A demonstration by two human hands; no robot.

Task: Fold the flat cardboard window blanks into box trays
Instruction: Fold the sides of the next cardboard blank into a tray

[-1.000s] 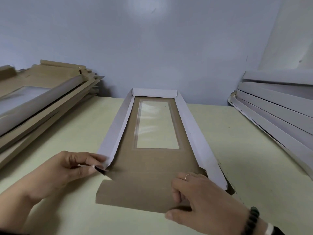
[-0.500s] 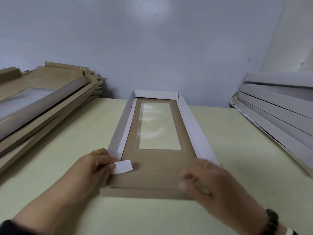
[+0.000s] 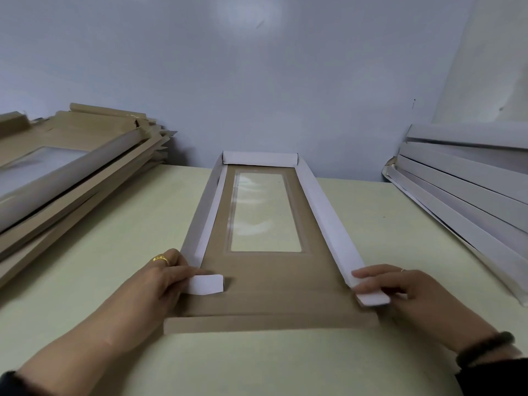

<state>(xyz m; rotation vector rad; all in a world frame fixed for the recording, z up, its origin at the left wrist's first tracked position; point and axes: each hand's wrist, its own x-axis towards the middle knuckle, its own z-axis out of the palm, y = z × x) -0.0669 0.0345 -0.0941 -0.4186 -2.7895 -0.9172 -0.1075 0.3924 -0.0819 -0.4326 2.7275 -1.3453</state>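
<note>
The cardboard blank lies flat on the desk, long axis running from 6 to 12 o'clock, window panel facing up. Work on this piece is judged partly complete: the far end wall at 12 o'clock is folded and standing, and both long side walls are raised, the left wall at 9 o'clock and the right wall at 3 o'clock. Outstanding: the near end flap at 6 o'clock lies flat, and both near corner tabs are untucked. The left hand grips the left corner tab, turned inward over the base. The right hand holds the right corner tab, fingers curled over it; the exact pinch is partly hidden. A pile of tan blanks sits at 10 o'clock and white pieces at 2 o'clock; whether those are finished cannot be confirmed.
</note>
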